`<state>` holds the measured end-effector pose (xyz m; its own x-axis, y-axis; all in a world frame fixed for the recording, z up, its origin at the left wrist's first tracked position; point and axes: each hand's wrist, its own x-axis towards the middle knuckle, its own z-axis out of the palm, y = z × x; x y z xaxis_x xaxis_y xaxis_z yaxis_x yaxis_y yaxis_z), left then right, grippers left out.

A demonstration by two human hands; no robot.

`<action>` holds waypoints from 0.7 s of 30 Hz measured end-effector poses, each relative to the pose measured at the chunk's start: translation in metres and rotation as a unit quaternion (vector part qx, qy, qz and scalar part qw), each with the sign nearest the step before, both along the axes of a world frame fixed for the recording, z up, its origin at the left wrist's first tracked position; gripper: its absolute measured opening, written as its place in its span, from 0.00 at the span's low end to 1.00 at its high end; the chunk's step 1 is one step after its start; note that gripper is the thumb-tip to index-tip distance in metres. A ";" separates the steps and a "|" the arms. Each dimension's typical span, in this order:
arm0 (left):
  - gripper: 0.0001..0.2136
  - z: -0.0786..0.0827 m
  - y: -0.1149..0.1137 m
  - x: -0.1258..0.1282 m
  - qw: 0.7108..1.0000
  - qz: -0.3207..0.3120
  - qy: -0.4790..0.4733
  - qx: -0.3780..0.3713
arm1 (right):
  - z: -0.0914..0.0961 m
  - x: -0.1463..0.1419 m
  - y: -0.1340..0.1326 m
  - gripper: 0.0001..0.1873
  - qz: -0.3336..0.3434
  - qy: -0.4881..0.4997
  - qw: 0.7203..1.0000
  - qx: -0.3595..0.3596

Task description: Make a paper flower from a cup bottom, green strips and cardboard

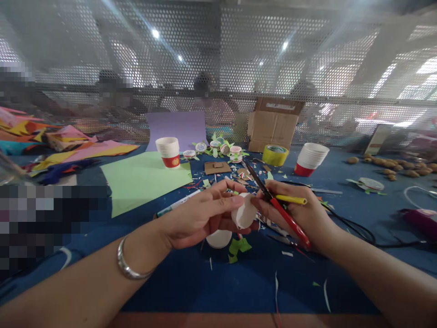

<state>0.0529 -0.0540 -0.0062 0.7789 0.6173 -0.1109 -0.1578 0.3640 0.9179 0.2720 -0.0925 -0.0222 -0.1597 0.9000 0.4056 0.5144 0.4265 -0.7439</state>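
Observation:
My left hand (201,214) pinches a small white paper-cup piece (244,212) over the blue table. A silver bangle circles that wrist. My right hand (300,212) is closed round red-and-yellow-handled scissors (283,214), whose dark blades point up and left beside the cup piece; its fingertips also touch the piece. Below the hands lie another white cup bottom (219,238) and green paper scraps (239,248).
A light green sheet (143,180), a purple sheet (177,130), two stacks of red-and-white cups (169,152) (309,159), a yellow tape roll (275,155), a cardboard box (275,123), finished cup flowers (218,148), coloured paper far left, black cable right. Perforated screen behind.

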 end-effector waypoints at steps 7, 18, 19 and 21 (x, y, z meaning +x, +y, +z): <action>0.15 0.002 0.002 0.001 0.997 0.036 -0.040 -0.063 | 0.004 0.000 -0.001 0.10 0.002 -0.010 1.000 0.017; 0.13 0.004 0.002 0.001 0.980 0.165 -0.109 -0.011 | 0.010 0.006 0.003 0.13 -0.038 -0.130 0.987 0.087; 0.14 0.005 0.002 0.001 0.979 0.167 -0.114 -0.009 | 0.009 0.006 0.003 0.13 -0.042 -0.137 0.986 0.080; 0.16 0.005 0.002 0.000 0.979 0.160 -0.124 -0.006 | 0.008 0.005 0.003 0.12 -0.044 -0.151 0.985 0.067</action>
<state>0.0533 -0.0525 -0.0007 0.5505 0.8335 0.0480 -0.4830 0.2710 0.8326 0.2768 -0.0894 -0.0138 -0.2146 0.8571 0.4684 0.7429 0.4546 -0.4913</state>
